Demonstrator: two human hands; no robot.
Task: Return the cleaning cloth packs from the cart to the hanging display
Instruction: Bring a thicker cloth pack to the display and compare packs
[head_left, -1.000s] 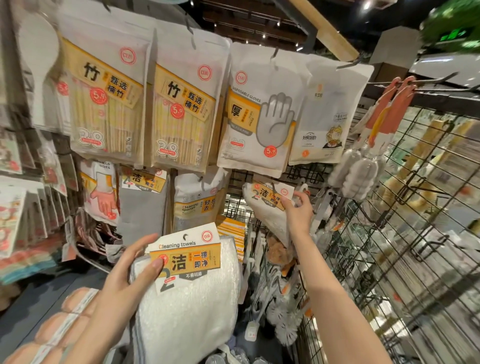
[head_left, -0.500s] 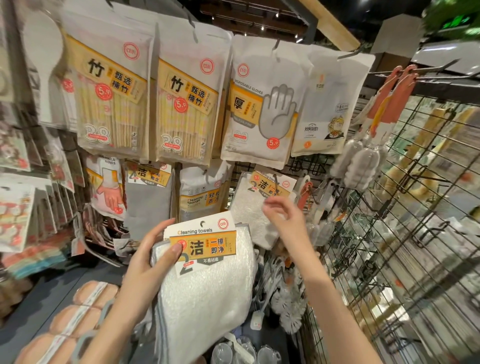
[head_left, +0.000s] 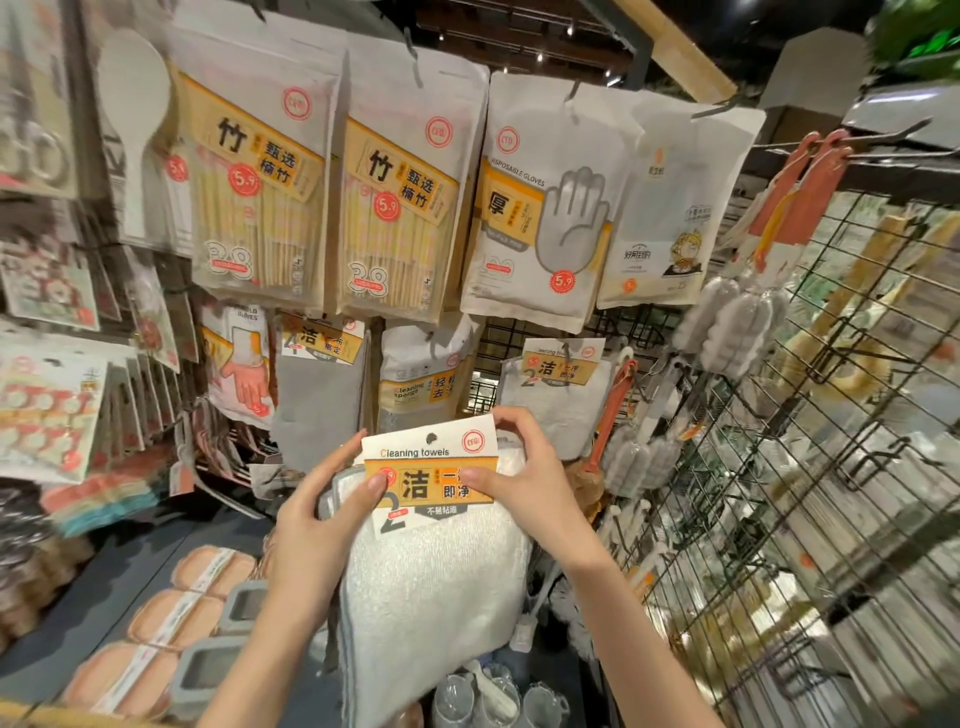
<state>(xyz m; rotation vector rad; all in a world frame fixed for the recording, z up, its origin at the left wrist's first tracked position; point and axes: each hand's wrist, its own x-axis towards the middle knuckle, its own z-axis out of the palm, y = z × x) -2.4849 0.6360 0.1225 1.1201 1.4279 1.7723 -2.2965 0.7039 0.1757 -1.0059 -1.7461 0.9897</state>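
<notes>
Both hands hold one white cleaning-towel pack with an orange-and-white header card at the frame's centre. The left hand curls round the card's 9 o'clock edge, thumb on its face; the right hand pinches its 3 o'clock corner. At 1 o'clock, just above, a matching white towel pack hangs on the black wire grid display.
</notes>
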